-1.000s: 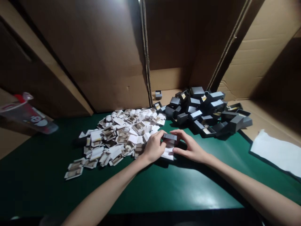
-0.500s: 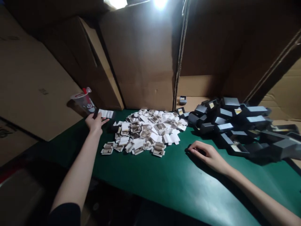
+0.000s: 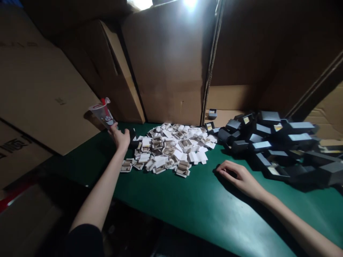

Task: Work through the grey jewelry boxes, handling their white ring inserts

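My left hand (image 3: 119, 137) is stretched out to the far left corner of the green table (image 3: 187, 210), fingers apart and holding nothing. A small black box (image 3: 132, 139) lies just to its right, touching or nearly touching the thumb. A clear plastic cup (image 3: 103, 115) with a red straw stands just beyond the fingertips. My right hand (image 3: 237, 176) rests palm down on the table with fingers loosely curved and nothing in them. It lies between the pile of white paper inserts (image 3: 171, 150) and the heap of black boxes (image 3: 268, 142).
Tall cardboard sheets (image 3: 166, 71) wall in the back and left of the table. One small box (image 3: 212, 113) sits alone on a cardboard ledge behind the piles. The table's near edge drops into a dark gap at lower left.
A second ago both hands held a black box at the table's middle. The left hand carried it to the far left corner and has now let go; the right hand lies still.
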The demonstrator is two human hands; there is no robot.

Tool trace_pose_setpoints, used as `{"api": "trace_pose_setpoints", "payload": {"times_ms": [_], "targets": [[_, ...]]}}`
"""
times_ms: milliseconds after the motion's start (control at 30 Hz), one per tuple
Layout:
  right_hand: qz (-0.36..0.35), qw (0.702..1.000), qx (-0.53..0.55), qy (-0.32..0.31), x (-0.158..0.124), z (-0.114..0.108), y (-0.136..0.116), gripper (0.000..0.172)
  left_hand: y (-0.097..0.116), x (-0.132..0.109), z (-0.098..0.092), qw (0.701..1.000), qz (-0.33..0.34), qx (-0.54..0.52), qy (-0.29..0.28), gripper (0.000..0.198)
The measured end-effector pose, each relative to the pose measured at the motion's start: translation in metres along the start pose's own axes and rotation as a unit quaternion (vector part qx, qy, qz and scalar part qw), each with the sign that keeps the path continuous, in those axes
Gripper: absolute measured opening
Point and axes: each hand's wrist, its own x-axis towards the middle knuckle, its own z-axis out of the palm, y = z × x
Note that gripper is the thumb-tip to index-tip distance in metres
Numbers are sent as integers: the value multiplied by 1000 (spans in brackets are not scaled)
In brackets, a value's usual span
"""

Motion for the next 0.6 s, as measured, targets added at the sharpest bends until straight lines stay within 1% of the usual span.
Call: {"api": "trace_pose_setpoints", "payload": {"times_ms": [33,67,100,133,167,200,267,300,333,367,433,500,533,600], "targets": [[-2,1000,-4,4,0,0,-1,28,17,-4,9,999,5,6,42,37],[-5,1000,-9,8,1,0,-2,27,38,-12,20,996,23,17,80,44],[-9,1000,-15,14,1,0,-4,27,60,-22,33,992,81,41,84,45],[-14,999,-24,19,1,0,-5,26,82,-35,48,985,156,48,52,43],[-22,999,-32,22,1,1,-6,25,104,-50,64,970,239,44,-1,40],[-31,998,-40,22,1,1,-6,24,124,-66,82,949,308,37,-58,37],[-53,997,-52,25,0,2,-5,22,155,-99,116,885,425,30,-189,33],[-67,995,-60,39,0,1,-4,20,166,-114,132,855,452,39,-250,31],[-81,992,-71,64,-1,0,-2,18,173,-126,147,835,463,44,-294,32],[-93,987,-86,99,-2,-2,0,16,178,-136,160,837,447,44,-313,37],[-104,969,-129,182,-2,-8,5,13,183,-149,178,859,400,46,-317,49],[-102,949,-176,242,-1,-15,11,15,185,-154,186,872,375,56,-309,51],[-102,940,-200,257,0,-18,14,18,185,-155,187,874,371,64,-306,49],[-102,924,-255,264,3,-22,19,30,185,-155,185,874,370,82,-304,41]]}}
